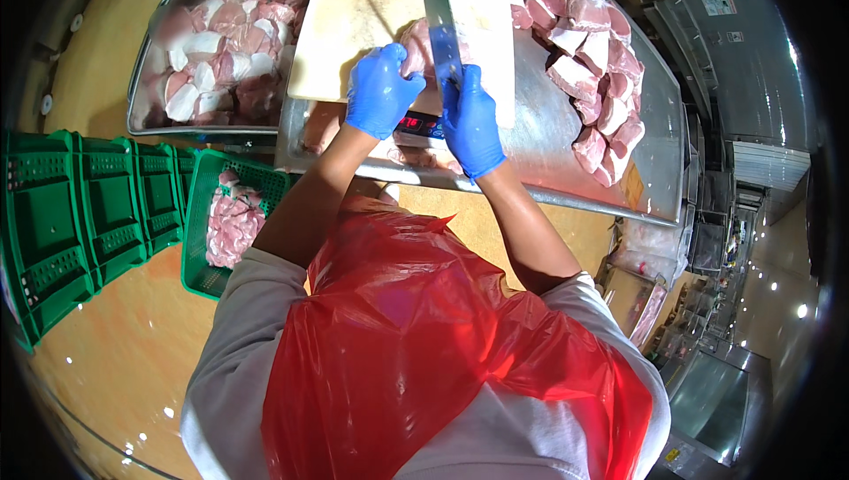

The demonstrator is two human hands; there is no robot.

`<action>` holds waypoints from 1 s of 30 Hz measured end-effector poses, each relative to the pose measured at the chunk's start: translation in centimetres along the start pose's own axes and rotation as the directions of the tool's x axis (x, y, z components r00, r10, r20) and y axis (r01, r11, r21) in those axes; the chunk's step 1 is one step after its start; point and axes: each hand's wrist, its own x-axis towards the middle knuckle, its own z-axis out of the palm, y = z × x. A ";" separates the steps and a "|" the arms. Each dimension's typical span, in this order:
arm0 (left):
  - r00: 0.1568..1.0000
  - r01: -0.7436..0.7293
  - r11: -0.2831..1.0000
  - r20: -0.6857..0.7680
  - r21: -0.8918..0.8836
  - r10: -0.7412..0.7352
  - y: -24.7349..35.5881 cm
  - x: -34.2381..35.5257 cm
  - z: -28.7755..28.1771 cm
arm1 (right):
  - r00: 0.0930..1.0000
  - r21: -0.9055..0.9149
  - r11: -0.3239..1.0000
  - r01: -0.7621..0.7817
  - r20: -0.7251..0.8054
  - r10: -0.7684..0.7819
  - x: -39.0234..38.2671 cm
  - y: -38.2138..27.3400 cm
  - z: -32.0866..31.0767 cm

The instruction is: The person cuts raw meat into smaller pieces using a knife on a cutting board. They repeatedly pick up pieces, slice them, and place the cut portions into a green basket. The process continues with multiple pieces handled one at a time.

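My left hand (380, 91), in a blue glove, is closed on a piece of raw pink meat (417, 48) lying on the white cutting board (340, 15). In my right hand (470, 122), also gloved in blue, is the handle of a large knife. Its broad steel blade (439, 15) points away from me, just right of the meat; whether it touches the meat I cannot tell. Below the board, between my wrists, a scale with a lit red display (416, 123) shows in part.
Many cut meat chunks (601, 64) are heaped on the steel table (539, 139) at right. Left of the board stands a metal tub (146, 99) of meat pieces. A green crate (196, 215) with meat trimmings sits lower left, beside more green crates (44, 223).
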 end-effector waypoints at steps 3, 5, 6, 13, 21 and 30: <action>0.999 0.045 0.998 -0.013 -0.044 -0.045 0.4 -0.3 -0.3 | 0.997 -0.027 0.998 0.062 -0.048 -0.063 1.9 -0.2 1.1; 0.995 0.095 0.990 0.005 -0.103 -0.096 0.4 -0.4 -0.3 | 0.995 -0.056 0.995 0.080 -0.052 -0.083 2.8 -0.6 1.7; 0.993 0.091 0.981 -0.058 -0.173 -0.103 0.7 -0.6 -0.2 | 0.996 -0.044 0.995 0.084 -0.038 -0.086 3.2 -0.6 2.0; 0.995 0.020 0.990 -0.095 -0.140 -0.034 -0.2 -1.7 0.3 | 0.874 -0.297 0.954 -0.035 0.453 0.173 -5.6 2.7 -2.3; 0.961 0.085 0.977 -0.242 -0.197 -0.132 0.5 -2.4 -1.9 | 0.773 -0.451 0.893 -0.018 0.560 0.299 -10.7 -1.4 -14.1; 0.979 0.205 0.931 0.069 -0.302 -0.193 0.1 -1.4 1.3 | 0.907 -0.368 0.924 -0.101 0.348 0.238 -8.6 -1.5 -6.8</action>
